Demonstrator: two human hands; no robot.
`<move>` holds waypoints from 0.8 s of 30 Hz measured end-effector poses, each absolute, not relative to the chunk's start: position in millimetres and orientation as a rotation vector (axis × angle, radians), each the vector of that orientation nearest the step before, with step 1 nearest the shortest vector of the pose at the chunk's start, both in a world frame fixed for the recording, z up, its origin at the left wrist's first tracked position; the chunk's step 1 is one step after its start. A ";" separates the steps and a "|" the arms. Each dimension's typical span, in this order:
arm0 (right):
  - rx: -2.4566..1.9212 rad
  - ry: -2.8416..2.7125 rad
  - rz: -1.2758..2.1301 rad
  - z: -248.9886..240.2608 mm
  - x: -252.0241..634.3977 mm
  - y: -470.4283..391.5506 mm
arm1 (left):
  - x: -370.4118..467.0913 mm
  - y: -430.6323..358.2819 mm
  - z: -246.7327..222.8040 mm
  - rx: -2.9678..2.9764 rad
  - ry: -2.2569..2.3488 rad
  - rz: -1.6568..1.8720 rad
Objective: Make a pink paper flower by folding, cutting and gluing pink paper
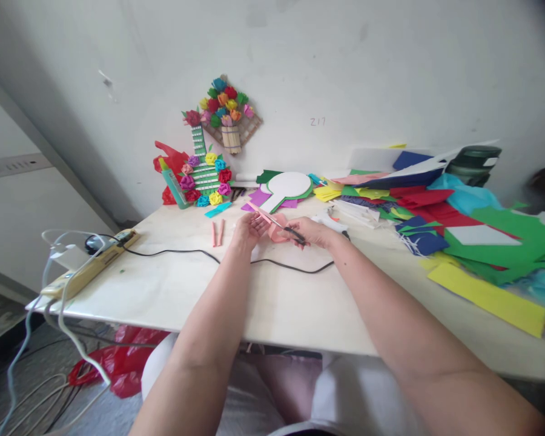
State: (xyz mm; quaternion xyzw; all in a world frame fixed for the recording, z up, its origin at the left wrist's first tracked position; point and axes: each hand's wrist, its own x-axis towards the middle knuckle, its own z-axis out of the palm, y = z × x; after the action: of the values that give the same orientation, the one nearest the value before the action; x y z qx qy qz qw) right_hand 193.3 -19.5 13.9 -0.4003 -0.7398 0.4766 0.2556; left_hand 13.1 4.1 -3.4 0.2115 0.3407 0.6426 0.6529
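Observation:
My right hand is closed around the black handles of a pair of scissors, whose blades point left toward my other hand. Between the hands is salmon-pink paper, with a narrow strip rising at the upper left. My left hand has its palm partly turned up and its fingers curled at the edge of this pink paper, holding it beside the blades. Left of it, two rolled pink paper pieces lie on the table. A white round paddle shape rests on green and purple paper behind my hands.
Coloured paper sheets are heaped on the right. Paper-flower crafts and a green glue bottle stand against the wall. A black cord crosses the table from a power strip at the left edge. A dark jar stands back right.

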 end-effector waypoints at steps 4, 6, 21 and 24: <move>-1.168 -1.997 1.254 12.2 192.6 -16.8 | 12.6 4.4 -4.7 0.554 0.776 1.421; -1.188 -1.995 1.224 9.9 192.6 -14.2 | 12.4 6.0 -7.0 0.586 0.771 1.405; -1.198 -2.006 1.209 10.0 193.4 -14.4 | 12.1 6.8 -8.8 0.721 0.821 1.361; -1.197 -1.987 1.225 12.5 193.8 -17.2 | 11.4 6.5 -7.9 0.725 0.826 1.352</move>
State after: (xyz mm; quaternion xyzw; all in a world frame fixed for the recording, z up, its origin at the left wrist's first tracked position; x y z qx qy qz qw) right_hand 193.8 -17.2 12.5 -0.4410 -0.7321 0.4514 0.2563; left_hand 11.4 6.5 -7.9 0.3185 0.3626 0.5935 0.6441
